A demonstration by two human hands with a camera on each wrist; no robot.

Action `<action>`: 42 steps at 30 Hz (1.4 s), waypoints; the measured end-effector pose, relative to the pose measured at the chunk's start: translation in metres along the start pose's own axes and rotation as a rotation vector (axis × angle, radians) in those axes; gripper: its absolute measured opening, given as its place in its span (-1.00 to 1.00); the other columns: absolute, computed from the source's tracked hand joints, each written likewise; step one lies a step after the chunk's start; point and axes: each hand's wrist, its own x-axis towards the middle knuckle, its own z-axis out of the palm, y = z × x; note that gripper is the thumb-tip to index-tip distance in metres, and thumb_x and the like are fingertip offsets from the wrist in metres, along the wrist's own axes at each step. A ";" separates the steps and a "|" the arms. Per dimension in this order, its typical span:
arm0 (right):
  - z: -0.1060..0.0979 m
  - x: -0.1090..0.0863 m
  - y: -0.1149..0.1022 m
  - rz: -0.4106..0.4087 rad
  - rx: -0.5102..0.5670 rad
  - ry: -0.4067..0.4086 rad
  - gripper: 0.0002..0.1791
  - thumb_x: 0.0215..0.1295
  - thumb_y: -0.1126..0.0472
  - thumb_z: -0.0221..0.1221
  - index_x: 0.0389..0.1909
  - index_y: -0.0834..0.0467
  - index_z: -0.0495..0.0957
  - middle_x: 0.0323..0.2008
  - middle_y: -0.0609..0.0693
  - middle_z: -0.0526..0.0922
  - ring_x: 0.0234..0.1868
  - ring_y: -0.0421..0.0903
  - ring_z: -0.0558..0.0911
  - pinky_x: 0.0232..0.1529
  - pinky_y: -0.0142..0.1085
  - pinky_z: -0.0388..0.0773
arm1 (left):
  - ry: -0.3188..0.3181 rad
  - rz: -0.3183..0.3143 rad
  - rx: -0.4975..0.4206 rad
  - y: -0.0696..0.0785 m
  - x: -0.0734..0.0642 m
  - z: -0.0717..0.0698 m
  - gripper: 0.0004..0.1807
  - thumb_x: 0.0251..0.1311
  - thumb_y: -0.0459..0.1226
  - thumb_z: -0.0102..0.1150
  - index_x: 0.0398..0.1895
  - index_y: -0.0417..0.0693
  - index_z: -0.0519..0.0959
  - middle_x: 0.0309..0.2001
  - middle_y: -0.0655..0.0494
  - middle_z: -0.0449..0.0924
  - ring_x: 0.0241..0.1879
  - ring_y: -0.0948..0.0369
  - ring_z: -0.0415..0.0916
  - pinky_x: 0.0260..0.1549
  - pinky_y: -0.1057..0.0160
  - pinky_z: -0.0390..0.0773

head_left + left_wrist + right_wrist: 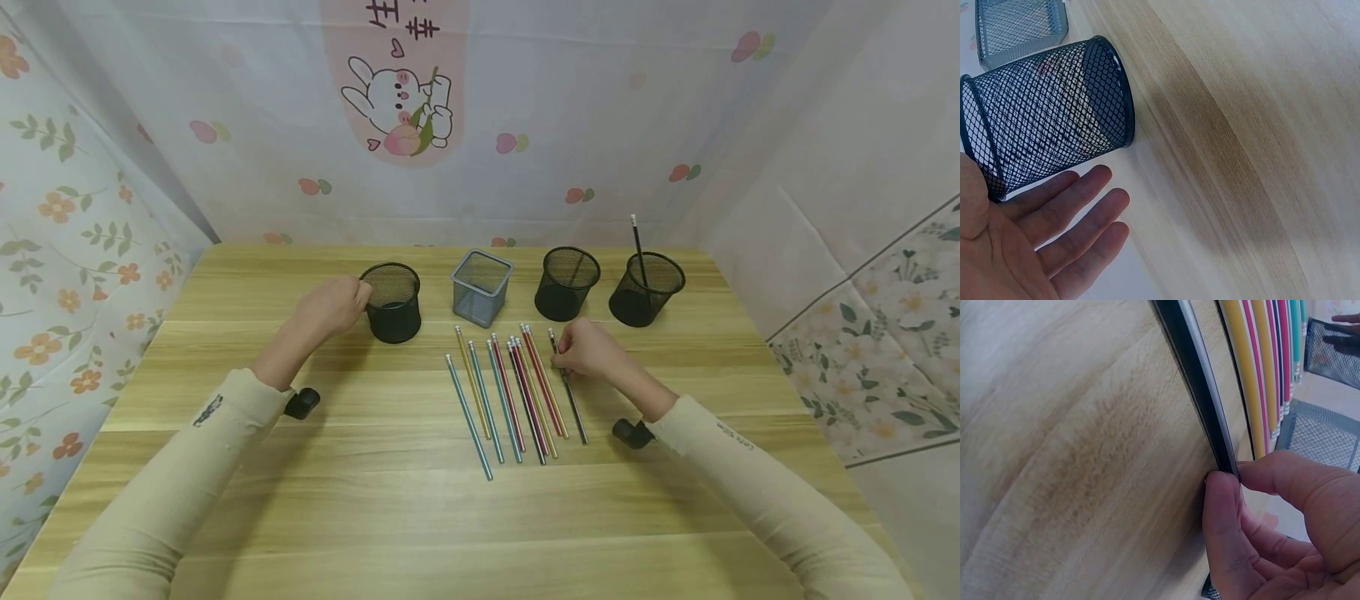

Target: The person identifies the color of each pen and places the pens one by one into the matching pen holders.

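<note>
My left hand [333,307] is at the rim of a round black mesh pen cup [395,321]. In the left wrist view, the thumb overlaps the cup's rim, while the other fingers [1094,234] extend along the outside of its wall. Between thumb and fingertip, my right hand [1272,531] pinches a black pencil [1200,381] near its eraser end. That pencil lies at the right of a row of pencils, its far end close over the table. Yellow, red, black and blue pencils [504,400] with white erasers lie side by side to its left.
Along the back of the table [360,500] stand a square grey mesh cup [480,304], a round black mesh cup [562,302] and another round black cup [633,310]. One black pencil [636,237] leans upright in the rightmost cup. Behind hangs a patterned cloth [525,100].
</note>
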 end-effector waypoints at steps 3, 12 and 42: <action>0.000 0.000 0.000 -0.007 -0.006 -0.002 -0.81 0.20 0.35 0.30 -0.57 0.22 0.54 -0.69 0.04 0.60 -0.65 -0.04 0.66 -0.55 -0.30 0.49 | -0.005 0.000 -0.005 0.000 0.000 0.000 -0.50 0.56 -0.18 -0.46 -0.63 -0.07 0.23 -0.59 0.05 0.17 -0.57 0.15 0.02 -0.49 0.14 0.16; 0.000 0.000 0.000 -0.022 -0.019 -0.004 -0.81 0.18 0.35 0.30 -0.57 0.21 0.52 -0.66 0.00 0.57 -0.65 -0.06 0.66 -0.58 -0.32 0.44 | -0.001 -0.011 -0.014 0.000 -0.001 0.000 -0.50 0.54 -0.16 -0.46 -0.63 -0.06 0.25 -0.59 0.05 0.20 -0.59 0.15 0.06 -0.51 0.15 0.18; -0.017 -0.007 0.005 -0.106 0.090 -0.019 -0.87 0.15 0.40 0.24 -0.48 0.25 0.46 -0.71 -0.03 0.48 -0.71 -0.15 0.49 -0.63 -0.33 0.35 | -0.027 0.018 -0.007 0.000 0.001 0.001 -0.55 0.54 -0.24 -0.49 -0.58 -0.09 0.25 -0.58 0.05 0.15 -0.56 0.16 0.00 -0.48 0.16 0.14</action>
